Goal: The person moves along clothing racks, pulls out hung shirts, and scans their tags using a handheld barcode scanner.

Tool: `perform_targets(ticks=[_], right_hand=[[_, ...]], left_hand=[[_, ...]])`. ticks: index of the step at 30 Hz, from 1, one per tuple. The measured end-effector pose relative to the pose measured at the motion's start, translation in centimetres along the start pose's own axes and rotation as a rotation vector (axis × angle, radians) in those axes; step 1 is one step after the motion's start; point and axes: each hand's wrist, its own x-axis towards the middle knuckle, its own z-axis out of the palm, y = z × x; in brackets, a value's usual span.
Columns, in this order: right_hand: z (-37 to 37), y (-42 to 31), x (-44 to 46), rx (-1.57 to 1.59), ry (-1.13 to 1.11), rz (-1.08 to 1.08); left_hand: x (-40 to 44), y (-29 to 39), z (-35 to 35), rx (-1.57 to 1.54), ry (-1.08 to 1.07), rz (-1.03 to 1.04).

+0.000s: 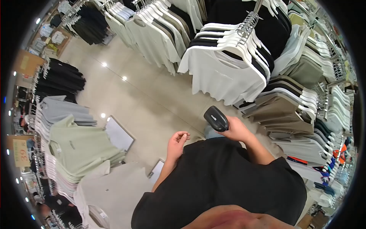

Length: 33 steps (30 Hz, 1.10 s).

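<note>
In the middle of the head view, my right hand (236,130) is wrapped round a black handheld device (216,118) with a rounded, glossy head. My left hand (177,144) is raised in front of my black shirt, its fingers curled and the thumb against the fingertips; whether anything small is between them cannot be made out. Beyond the device hangs a white T-shirt (225,70), the front one of a row on white hangers. Brown shirts (274,112) hang to the right of my right hand.
Racks of shirts line both sides, with a green T-shirt (82,145) and a light grey T-shirt (118,194) at the left. A yellow price sign (21,153) stands at the far left. Between the racks runs a shiny tiled floor (141,99).
</note>
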Motion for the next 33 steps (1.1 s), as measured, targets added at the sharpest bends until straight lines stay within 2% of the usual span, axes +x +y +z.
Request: perform_targets(ticks=[2, 3, 5, 9, 11, 12, 14, 15, 17, 21, 23, 29, 31, 33], right_hand=[[1.2, -1.0, 2.0, -0.037, -0.052, -0.047], [0.4, 0.5, 4.8, 0.067, -0.042, -0.082], [-1.0, 2.2, 7.0, 0.09, 0.02, -0.175], [-5.1, 4.2, 9.7, 0.113, 0.051, -0.189], [-6.5, 5.7, 10.9, 0.135, 0.056, -0.144], [-7.1, 6.2, 11.3, 0.155, 0.067, -0.108], [-8.0, 8.1, 12.2, 0.105, 0.069, -0.075], [-8.2, 8.6, 12.4, 0.046, 0.08, -0.04], [-9.1, 8.3, 12.3, 0.091, 0.119, -0.034], [-9.8, 8.9, 11.8, 0.201, 0.187, -0.017], [-9.4, 9.0, 11.8, 0.156, 0.226, 0.059], [-7.2, 7.6, 12.8, 0.203, 0.423, 0.199], [-5.7, 5.9, 13.5, 0.214, 0.502, 0.282], [-4.5, 3.8, 14.3, 0.211, 0.586, 0.363]], left_hand=[[0.1, 1.7, -2.1, 0.036, 0.067, 0.01], [2.1, 4.8, -2.1, 0.141, 0.101, 0.006], [4.8, 6.7, -1.4, 0.228, 0.154, 0.041], [11.5, 9.3, 1.0, 0.286, 0.096, 0.136], [14.6, 12.4, 3.3, 0.626, 0.011, 0.278], [16.2, 13.3, 4.3, 0.633, 0.019, 0.267], [19.4, 15.0, 6.0, 0.916, -0.042, 0.483], [20.7, 15.8, 6.7, 0.929, -0.049, 0.468], [23.5, 17.2, 8.3, 1.094, -0.096, 0.74], [29.3, 18.7, 9.8, 1.174, -0.145, 0.847], [32.0, 19.8, 10.2, 1.33, -0.135, 0.988], [37.6, 21.1, 9.2, 1.35, -0.343, 0.967], [38.4, 22.0, 8.6, 1.35, -0.455, 0.98], [39.6, 22.5, 8.0, 1.296, -0.654, 0.887]])
